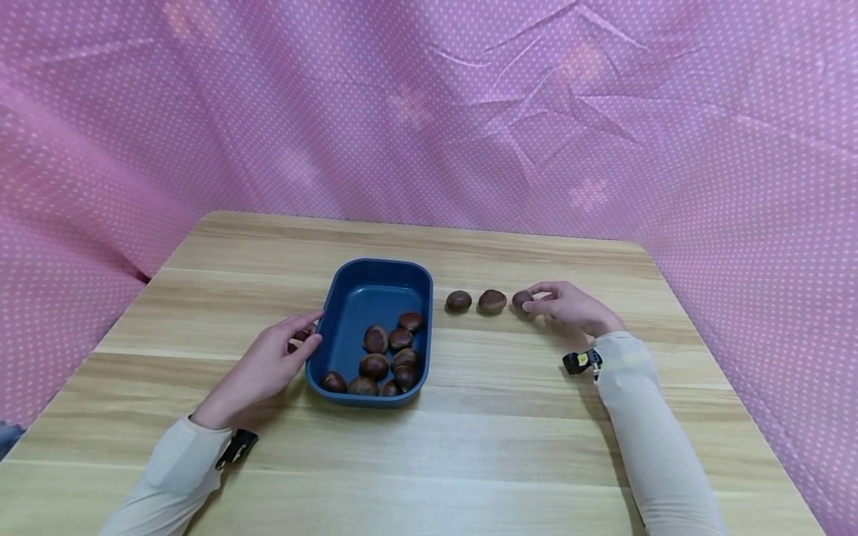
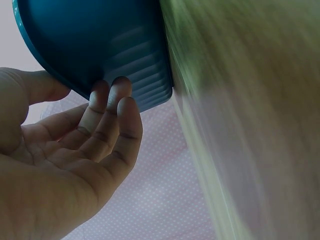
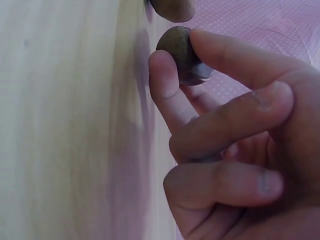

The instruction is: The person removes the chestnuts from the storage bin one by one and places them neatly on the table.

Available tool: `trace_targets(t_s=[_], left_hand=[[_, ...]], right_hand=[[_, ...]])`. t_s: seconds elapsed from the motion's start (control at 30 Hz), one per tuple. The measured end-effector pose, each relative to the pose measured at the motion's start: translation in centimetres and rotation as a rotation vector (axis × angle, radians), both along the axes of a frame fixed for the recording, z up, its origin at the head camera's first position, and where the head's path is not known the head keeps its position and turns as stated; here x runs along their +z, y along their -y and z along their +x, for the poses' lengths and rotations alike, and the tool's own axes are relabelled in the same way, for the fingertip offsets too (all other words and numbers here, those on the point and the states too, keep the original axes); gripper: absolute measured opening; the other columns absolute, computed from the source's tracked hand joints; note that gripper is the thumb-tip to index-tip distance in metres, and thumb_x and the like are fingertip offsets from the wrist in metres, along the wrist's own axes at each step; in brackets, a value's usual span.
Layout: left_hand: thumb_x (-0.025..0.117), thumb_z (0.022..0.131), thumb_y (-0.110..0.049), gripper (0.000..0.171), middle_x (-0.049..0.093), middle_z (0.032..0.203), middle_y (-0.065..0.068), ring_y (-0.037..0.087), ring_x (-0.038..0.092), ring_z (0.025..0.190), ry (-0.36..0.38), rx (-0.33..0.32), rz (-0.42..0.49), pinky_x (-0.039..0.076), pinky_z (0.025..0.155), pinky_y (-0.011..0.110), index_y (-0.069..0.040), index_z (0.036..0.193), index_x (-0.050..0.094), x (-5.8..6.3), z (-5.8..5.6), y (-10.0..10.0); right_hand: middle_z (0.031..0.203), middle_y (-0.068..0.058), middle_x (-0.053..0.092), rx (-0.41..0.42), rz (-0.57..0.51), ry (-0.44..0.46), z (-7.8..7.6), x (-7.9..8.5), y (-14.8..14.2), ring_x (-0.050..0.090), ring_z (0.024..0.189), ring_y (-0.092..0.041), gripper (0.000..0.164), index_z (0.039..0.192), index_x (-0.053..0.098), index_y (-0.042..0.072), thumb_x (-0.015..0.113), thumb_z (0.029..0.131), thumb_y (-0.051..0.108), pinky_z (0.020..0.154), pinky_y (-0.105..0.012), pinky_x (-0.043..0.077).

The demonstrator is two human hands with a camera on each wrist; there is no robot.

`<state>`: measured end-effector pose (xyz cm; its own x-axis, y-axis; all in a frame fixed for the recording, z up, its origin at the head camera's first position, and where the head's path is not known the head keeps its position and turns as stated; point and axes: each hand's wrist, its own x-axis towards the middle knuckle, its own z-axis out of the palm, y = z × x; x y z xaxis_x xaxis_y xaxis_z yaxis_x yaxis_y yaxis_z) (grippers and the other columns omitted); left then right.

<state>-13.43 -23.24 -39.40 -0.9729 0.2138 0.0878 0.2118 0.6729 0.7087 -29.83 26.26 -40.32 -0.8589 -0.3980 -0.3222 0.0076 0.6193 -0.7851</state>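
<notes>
My right hand (image 1: 570,305) pinches a brown chestnut (image 3: 182,55) between thumb and fingertips, at the right end of a short row. Left of it on the table lie two more chestnuts, a middle one (image 1: 492,301) and a rounder one (image 1: 459,301) nearest the box. A dark blue rectangular box (image 1: 430,298) holds several chestnuts (image 1: 374,366), mostly toward its near and right side. At the box's left side is my left hand (image 1: 271,361). In the left wrist view its thumb meets the rim and its loosely bent fingers rest against the outer wall.
The light wood-grain table (image 1: 509,447) has rounded far corners. Pink dotted cloth (image 1: 429,112) hangs behind it and along both sides. Each wrist carries a black strap, the left strap (image 1: 237,448) and the right strap (image 1: 580,362), over pale sleeves.
</notes>
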Motion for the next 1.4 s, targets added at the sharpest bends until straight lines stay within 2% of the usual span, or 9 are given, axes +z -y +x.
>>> trace_targets(t_s=[0.2, 0.3, 0.53, 0.8, 0.97, 1.1, 1.23, 1.33, 1.4], left_hand=[[0.05, 0.109, -0.016, 0.047, 0.063, 0.13, 0.023, 0.033, 0.066, 0.109, -0.004, 0.0, 0.001, 0.056, 0.091, 0.051, 0.003, 0.152, 0.044, 0.0, 0.0, 0.0], [0.05, 0.109, -0.015, 0.047, 0.063, 0.13, 0.023, 0.033, 0.066, 0.109, -0.008, -0.002, 0.001, 0.056, 0.09, 0.051, 0.003, 0.152, 0.044, 0.0, -0.1, 0.0], [0.05, 0.109, -0.016, 0.048, 0.063, 0.127, 0.022, 0.033, 0.066, 0.109, -0.002, -0.002, -0.003, 0.056, 0.09, 0.05, 0.003, 0.152, 0.044, 0.0, 0.0, 0.0], [0.049, 0.109, -0.017, 0.048, 0.063, 0.127, 0.022, 0.033, 0.066, 0.109, 0.001, 0.001, -0.009, 0.056, 0.09, 0.05, 0.003, 0.152, 0.043, 0.1, 0.0, 0.0], [0.049, 0.109, -0.017, 0.047, 0.064, 0.126, 0.022, 0.032, 0.066, 0.107, -0.003, -0.002, -0.011, 0.057, 0.089, 0.049, 0.003, 0.152, 0.044, 0.0, -0.1, 0.0], [0.049, 0.109, -0.018, 0.048, 0.063, 0.127, 0.022, 0.032, 0.067, 0.106, -0.002, -0.001, -0.012, 0.057, 0.089, 0.049, 0.003, 0.152, 0.044, 0.0, 0.0, 0.1], [0.049, 0.109, -0.018, 0.048, 0.063, 0.127, 0.022, 0.032, 0.066, 0.107, -0.002, -0.002, -0.01, 0.057, 0.09, 0.05, 0.003, 0.152, 0.044, 0.0, 0.0, 0.1], [0.049, 0.109, -0.018, 0.048, 0.063, 0.127, 0.022, 0.033, 0.066, 0.108, 0.0, -0.002, -0.007, 0.056, 0.09, 0.05, 0.003, 0.152, 0.043, 0.0, -0.1, 0.1], [0.049, 0.109, -0.018, 0.048, 0.063, 0.128, 0.023, 0.033, 0.066, 0.108, 0.002, -0.004, -0.007, 0.056, 0.09, 0.05, 0.003, 0.152, 0.043, 0.0, -0.1, 0.1]], right_hand=[[0.105, -0.005, 0.069, -0.022, 0.016, 0.009, -0.2, -0.5, 0.2, 0.056, 0.08, -0.012, 0.056, 0.143, 0.054, 0.003, 0.071, 0.098, 0.033, 0.066, -0.025, 0.047], [0.103, -0.003, 0.071, -0.027, 0.021, 0.012, -0.2, -0.5, 0.2, 0.055, 0.077, -0.011, 0.055, 0.143, 0.054, 0.003, 0.069, 0.099, 0.032, 0.065, -0.025, 0.046], [0.099, -0.005, 0.075, -0.003, 0.019, 0.018, -0.1, 0.0, 0.1, 0.044, 0.058, -0.007, 0.05, 0.143, 0.057, 0.004, 0.065, 0.102, 0.031, 0.057, -0.023, 0.041], [0.101, -0.009, 0.075, 0.005, 0.018, 0.001, -0.2, 0.3, -0.4, 0.043, 0.054, -0.006, 0.049, 0.143, 0.056, 0.005, 0.065, 0.101, 0.03, 0.052, -0.023, 0.038], [0.113, -0.015, 0.074, -0.001, 0.011, 0.003, 0.0, 0.6, -0.7, 0.04, 0.052, -0.005, 0.05, 0.146, 0.053, 0.006, 0.063, 0.103, 0.03, 0.049, -0.021, 0.034], [0.125, -0.02, 0.07, -0.01, 0.015, -0.023, 0.3, 1.1, -0.8, 0.038, 0.052, -0.005, 0.052, 0.148, 0.05, 0.005, 0.062, 0.103, 0.03, 0.051, -0.024, 0.037], [0.125, -0.02, 0.07, -0.005, 0.007, -0.078, 0.3, 1.5, -0.4, 0.047, 0.061, -0.009, 0.052, 0.146, 0.053, 0.008, 0.065, 0.102, 0.032, 0.057, -0.026, 0.041], [0.121, -0.019, 0.071, 0.018, -0.006, -0.12, 0.4, 2.0, 0.3, 0.062, 0.084, -0.019, 0.05, 0.144, 0.056, 0.011, 0.067, 0.101, 0.032, 0.064, -0.027, 0.046], [0.119, -0.017, 0.071, 0.031, -0.016, -0.137, 0.7, 2.4, 0.8, 0.064, 0.099, -0.029, 0.048, 0.142, 0.058, 0.012, 0.068, 0.1, 0.032, 0.066, -0.028, 0.046]])
